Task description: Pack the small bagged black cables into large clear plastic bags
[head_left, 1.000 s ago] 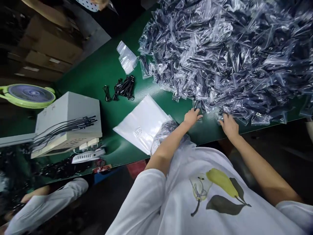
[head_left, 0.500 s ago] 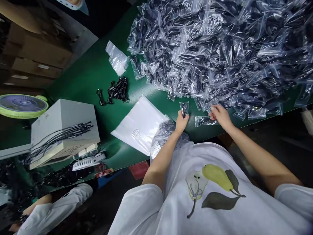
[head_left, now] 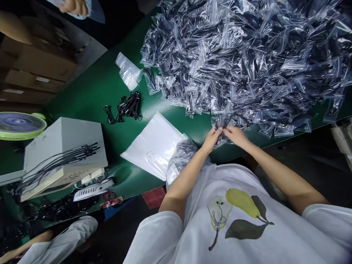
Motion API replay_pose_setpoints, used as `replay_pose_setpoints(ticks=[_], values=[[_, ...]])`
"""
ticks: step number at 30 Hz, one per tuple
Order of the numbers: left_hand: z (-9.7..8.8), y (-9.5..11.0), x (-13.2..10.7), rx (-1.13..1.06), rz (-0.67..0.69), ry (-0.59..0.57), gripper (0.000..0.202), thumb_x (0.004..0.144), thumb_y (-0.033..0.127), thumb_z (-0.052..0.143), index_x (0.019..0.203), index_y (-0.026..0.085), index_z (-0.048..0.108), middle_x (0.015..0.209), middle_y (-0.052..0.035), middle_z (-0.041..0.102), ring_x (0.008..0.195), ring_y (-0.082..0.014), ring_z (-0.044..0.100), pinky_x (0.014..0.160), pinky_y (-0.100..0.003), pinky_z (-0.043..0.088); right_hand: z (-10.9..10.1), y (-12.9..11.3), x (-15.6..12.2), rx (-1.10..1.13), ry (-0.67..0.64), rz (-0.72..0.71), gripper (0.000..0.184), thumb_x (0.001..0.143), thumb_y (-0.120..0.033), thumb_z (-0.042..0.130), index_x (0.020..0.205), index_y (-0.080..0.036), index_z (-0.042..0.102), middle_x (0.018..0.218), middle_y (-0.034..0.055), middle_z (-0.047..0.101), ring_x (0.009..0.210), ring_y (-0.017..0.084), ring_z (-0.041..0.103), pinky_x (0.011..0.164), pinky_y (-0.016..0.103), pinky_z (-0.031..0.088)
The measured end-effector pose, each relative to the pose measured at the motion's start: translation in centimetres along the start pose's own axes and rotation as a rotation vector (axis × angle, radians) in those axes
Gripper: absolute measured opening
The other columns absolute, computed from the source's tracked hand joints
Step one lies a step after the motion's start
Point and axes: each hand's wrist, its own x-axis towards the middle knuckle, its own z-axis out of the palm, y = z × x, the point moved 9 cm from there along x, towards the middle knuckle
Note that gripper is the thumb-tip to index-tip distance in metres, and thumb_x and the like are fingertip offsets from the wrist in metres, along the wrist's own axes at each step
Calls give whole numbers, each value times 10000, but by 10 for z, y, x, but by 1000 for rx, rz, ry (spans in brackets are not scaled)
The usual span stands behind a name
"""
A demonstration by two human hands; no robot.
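Green worktop (head_left: pixel 96 91), seen from above, with its near edge running under both forearms. Left hand (head_left: pixel 211 138) and right hand (head_left: pixel 233 135) meet just inside that edge, fingers closed together on small clear bags (head_left: pixel 221 123) of black parts at the near fringe of the bag heap (head_left: pixel 247 55), which fills the far right of the worktop. Beside the left forearm lie a filled clear sack (head_left: pixel 180 156) and a flat white bag (head_left: pixel 154 145), each bearing a label too small to read. Bare green lies towards the loose black cables (head_left: pixel 128 106) and the grey box (head_left: pixel 63 146) at the left edge.
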Motion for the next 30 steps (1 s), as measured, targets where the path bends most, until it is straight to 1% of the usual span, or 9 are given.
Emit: replay_pose_setpoints(ticks=[4, 7, 10, 12, 15, 20, 23, 27, 30], values=[[15, -22, -6, -88, -144, -161, 444, 665, 445, 864, 941, 137, 704, 810, -52, 715, 766, -185, 667, 807, -330, 518, 4, -13, -16, -121, -288, -79, 261, 901, -399, 605, 734, -207, 662, 669, 15, 665, 602, 158, 582, 608, 260, 429], [5, -31, -9, -111, -177, -94, 412, 643, 421, 880, 880, 140, 695, 702, 1, 659, 637, -120, 593, 739, -293, 489, -67, -16, 9, -440, -6, -66, 293, 996, -389, 487, 1023, -201, 711, 848, 73, 732, 710, 195, 635, 673, 294, 445], [2, -27, -7, -140, -162, -53, 458, 618, 371, 892, 978, 151, 714, 722, 10, 672, 696, -127, 619, 801, -300, 484, -124, -21, 35, -856, 288, 7, 403, 1032, -357, 444, 1344, -133, 570, 910, 172, 723, 847, 281, 657, 740, 349, 427], [4, -15, -4, -150, -102, -35, 456, 605, 323, 894, 995, 158, 724, 837, -19, 724, 833, -157, 666, 880, -308, 480, -115, -21, 45, -977, 206, -12, 443, 1023, -352, 475, 1387, -105, 518, 921, 200, 711, 868, 304, 652, 738, 350, 418], [11, 5, 1, -147, -5, -51, 398, 630, 305, 877, 970, 162, 729, 959, -47, 752, 991, -189, 682, 962, -317, 467, -70, -29, 29, -978, 84, -150, 380, 1008, -354, 510, 1335, -167, 560, 995, 169, 695, 893, 276, 637, 726, 317, 414], [22, 6, 1, -156, -82, -141, 451, 573, 284, 917, 961, 149, 730, 886, -41, 760, 829, -179, 694, 902, -348, 502, -12, -53, -19, -767, -69, -451, 412, 1001, -155, 406, 1382, -199, 559, 1117, 133, 668, 959, 234, 640, 750, 296, 440], [28, 6, -5, -120, -76, -161, 446, 551, 272, 925, 938, 140, 747, 906, -53, 771, 841, -187, 696, 906, -349, 501, -18, -65, -32, -550, -193, -494, 463, 980, -122, 402, 1397, -227, 573, 1126, 99, 700, 946, 218, 666, 760, 291, 460], [43, 13, -12, -72, -62, -193, 395, 574, 285, 907, 914, 147, 761, 912, -50, 778, 850, -194, 695, 880, -333, 496, -44, -75, -40, -288, -460, -316, 380, 971, -200, 453, 1259, -278, 690, 1010, 37, 761, 856, 197, 703, 746, 285, 497], [42, 23, -11, -93, -54, -150, 392, 594, 273, 890, 945, 155, 762, 878, -35, 770, 786, -165, 673, 814, -301, 490, -93, -86, -21, -241, -328, -240, 350, 976, -252, 446, 1185, -267, 726, 1043, 37, 758, 896, 204, 701, 803, 322, 523]])
